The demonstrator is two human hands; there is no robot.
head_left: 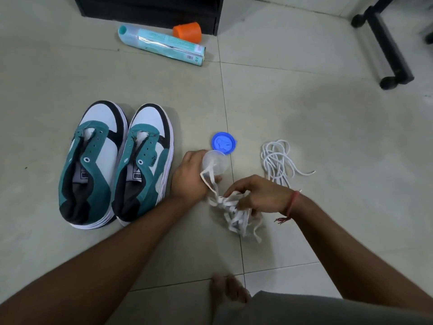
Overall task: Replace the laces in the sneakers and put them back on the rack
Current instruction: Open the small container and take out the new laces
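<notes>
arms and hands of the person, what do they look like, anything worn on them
Both forearms are bare, with no sleeves in view and no gloves. The right hand has a thin red thread band round its wrist, with a frayed dark red tassel hanging from it. The left hand shows no band, watch or ring.

My feed is dim and flat, with soft indoor light and a slight greenish cast over the floor tiles [304, 102]. Broad, soft-edged shadows darken the far left and the right side. I see a thin glare stripe along the spray can [161, 44]. Straight lines bow toward the edges, and my near forearms look stretched and slightly soft.
</notes>
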